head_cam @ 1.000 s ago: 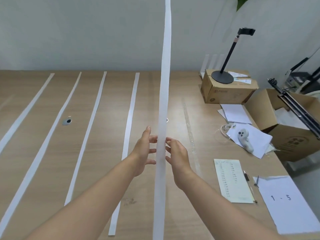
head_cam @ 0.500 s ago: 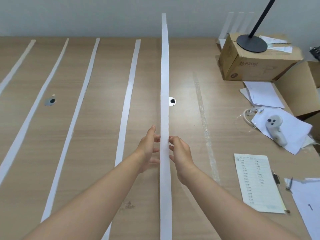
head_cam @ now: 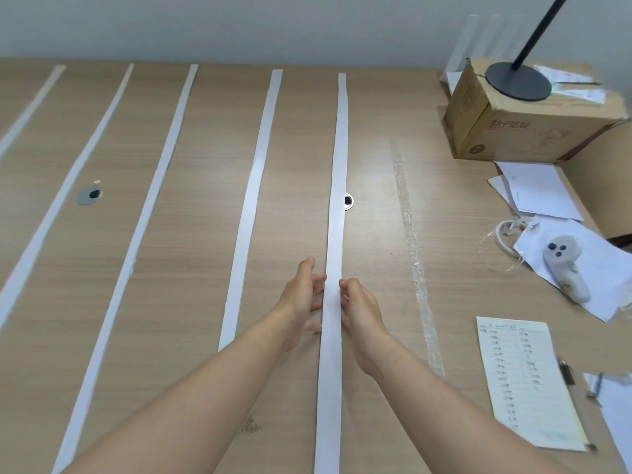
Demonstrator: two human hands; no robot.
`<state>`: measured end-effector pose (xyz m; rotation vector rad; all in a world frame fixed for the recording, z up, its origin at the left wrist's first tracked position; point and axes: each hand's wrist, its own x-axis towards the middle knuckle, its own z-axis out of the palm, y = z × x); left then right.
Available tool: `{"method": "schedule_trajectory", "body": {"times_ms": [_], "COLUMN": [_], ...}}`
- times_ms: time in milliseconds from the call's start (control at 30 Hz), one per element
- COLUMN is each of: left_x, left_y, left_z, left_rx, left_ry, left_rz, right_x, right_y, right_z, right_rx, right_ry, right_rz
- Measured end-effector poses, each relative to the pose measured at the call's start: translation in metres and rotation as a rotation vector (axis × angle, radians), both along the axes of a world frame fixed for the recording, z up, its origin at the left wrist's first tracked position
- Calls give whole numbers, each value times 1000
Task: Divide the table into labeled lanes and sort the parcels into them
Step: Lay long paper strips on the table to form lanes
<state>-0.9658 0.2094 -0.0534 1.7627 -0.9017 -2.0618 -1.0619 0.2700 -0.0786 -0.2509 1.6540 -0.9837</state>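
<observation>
The paper strip runs nearly straight from the near edge of the wooden surface to the far edge by the wall, and both hands meet it about halfway along. The left hand is on its left side, thumb raised, fingers fairly straight and loose, their tips passing out of sight beneath the strip's edge. The right hand is on its right side, with its fingers curled in and pinching that edge. The strip partly covers a round cable grommet.

To the left lie four other strips, spaced apart and fanning slightly. To the right, a line of clear tape is stuck to the surface. Beyond it are a handwritten list, a white controller on loose sheets, and a cardboard box carrying a black lamp base.
</observation>
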Motion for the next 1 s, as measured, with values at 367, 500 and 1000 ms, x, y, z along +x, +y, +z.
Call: {"method": "schedule_trajectory", "body": {"times_ms": [367,500,1000], "left_x": [-8,-11,38], "left_y": [1,1,1], "left_z": [-3,-7,75], "left_rx": [-12,-22,-164], "left_ry": [65,69,-4], "left_rz": [-23,-28,-51], "right_x": [4,4,33], "right_y": [-6,-5,5], "right_z": [-3,-5,99], "right_rx": [-18,-20,-102], "right_ry": [-5,-6,53], "right_rz": [-101,-115,-110]}}
